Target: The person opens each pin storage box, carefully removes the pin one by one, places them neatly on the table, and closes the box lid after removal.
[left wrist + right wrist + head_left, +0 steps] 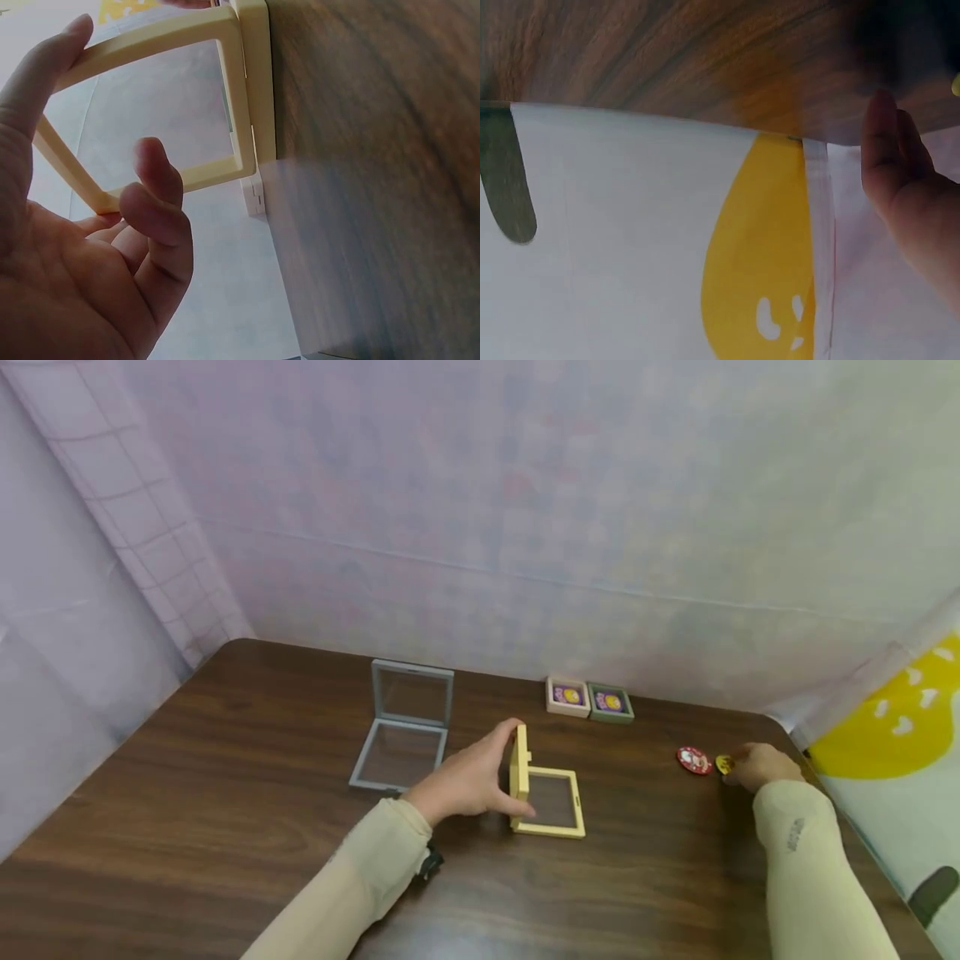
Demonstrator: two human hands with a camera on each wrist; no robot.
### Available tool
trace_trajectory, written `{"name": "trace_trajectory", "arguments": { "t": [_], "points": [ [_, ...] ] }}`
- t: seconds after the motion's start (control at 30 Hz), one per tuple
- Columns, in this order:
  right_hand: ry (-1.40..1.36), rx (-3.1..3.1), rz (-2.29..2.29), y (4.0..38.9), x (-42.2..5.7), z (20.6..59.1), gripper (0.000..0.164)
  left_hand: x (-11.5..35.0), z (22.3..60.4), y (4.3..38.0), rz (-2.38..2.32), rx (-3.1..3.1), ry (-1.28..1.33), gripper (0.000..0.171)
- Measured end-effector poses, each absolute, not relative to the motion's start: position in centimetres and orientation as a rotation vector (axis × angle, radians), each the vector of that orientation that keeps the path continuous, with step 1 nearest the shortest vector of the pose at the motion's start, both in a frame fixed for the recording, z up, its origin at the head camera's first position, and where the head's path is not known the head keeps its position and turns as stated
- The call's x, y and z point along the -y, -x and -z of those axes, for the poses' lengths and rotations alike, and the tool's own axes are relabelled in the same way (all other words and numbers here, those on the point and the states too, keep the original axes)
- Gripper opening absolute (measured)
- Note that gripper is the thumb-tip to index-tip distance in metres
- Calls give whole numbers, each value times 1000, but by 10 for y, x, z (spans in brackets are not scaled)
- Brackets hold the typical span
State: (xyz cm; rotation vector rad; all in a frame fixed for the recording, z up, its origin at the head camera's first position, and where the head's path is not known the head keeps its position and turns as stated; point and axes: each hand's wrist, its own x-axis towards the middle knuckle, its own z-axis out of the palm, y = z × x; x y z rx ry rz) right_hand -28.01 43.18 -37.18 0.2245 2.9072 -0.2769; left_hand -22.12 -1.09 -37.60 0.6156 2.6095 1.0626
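Note:
A pale yellow hinged display frame [553,836] with clear panes stands partly open on the table. My left hand [474,777] grips its raised lid by opposite edges, thumb on one and fingers on the other; the lid's clear pane [150,112] fills the left wrist view. At the far right, my right hand [765,766] has its fingertips at a small round yellow badge [723,764] and appears to pinch its edge. A red oval badge [693,760] lies just left of it. In the right wrist view the hand's fingers [883,146] show, but the pinch is cut off.
A grey hinged frame [399,755] stands open left of the yellow one. Two small boxes, one cream [567,712] and one green [611,718], hold purple-and-yellow pieces at the table's back edge. A patterned cloth [525,527] hangs behind the brown table [187,793].

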Motion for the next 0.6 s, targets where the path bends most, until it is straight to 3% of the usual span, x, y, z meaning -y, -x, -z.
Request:
{"name": "trace_trajectory", "arguments": {
  "t": [0.6],
  "points": [
    [-213,-2880,390,278,-430,378,64,13,377,223,-1101,-2559,-592,115]
  ]
}}
